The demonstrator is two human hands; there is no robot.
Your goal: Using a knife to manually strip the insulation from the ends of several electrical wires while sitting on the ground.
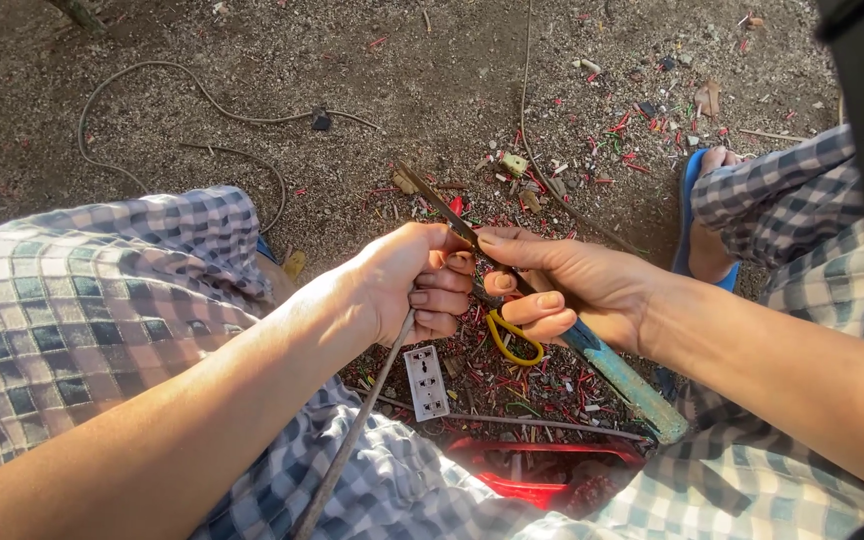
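My left hand [414,282] is closed around a grey cable [352,440] that runs down between my knees. My right hand [562,285] grips a long knife with a worn blue-green handle [627,380]. Its thin blade [437,205] points up and left, past my left fingers, with the edge against the cable end between both hands. A pair of yellow-handled scissors [514,340] lies on the ground just under my right hand.
A white socket plate [426,381] lies below my left hand. A red container [532,470] sits between my legs. Bits of coloured wire insulation litter the dirt. Loose cables [152,75] curl across the ground. My foot in a blue sandal [704,230] rests at right.
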